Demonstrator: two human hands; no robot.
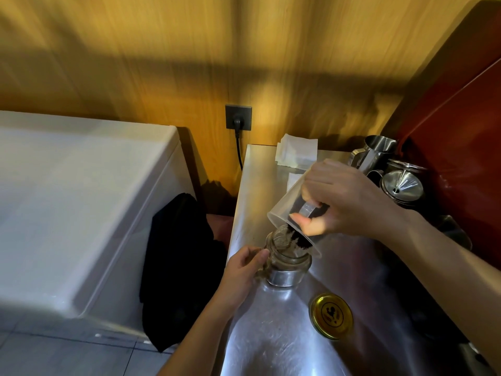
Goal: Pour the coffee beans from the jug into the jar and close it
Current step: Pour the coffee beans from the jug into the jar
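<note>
A clear plastic jug (284, 210) is tipped steeply downward, its rim over the mouth of a glass jar (287, 264) on the steel counter. Dark coffee beans (298, 241) slide from the jug's lip into the jar. My right hand (341, 202) grips the jug by its handle. My left hand (244, 267) holds the jar's left side, near the counter's left edge. The jar's gold lid (331, 316) lies flat on the counter, to the right of and nearer to me than the jar.
Steel pitchers (376, 151) and a metal funnel (402, 184) stand at the back right beside a red panel (461, 131). White paper squares (296, 153) lie at the counter's back. A black cloth (179, 267) hangs left of the steel counter (271, 348), next to a white chest (67, 199).
</note>
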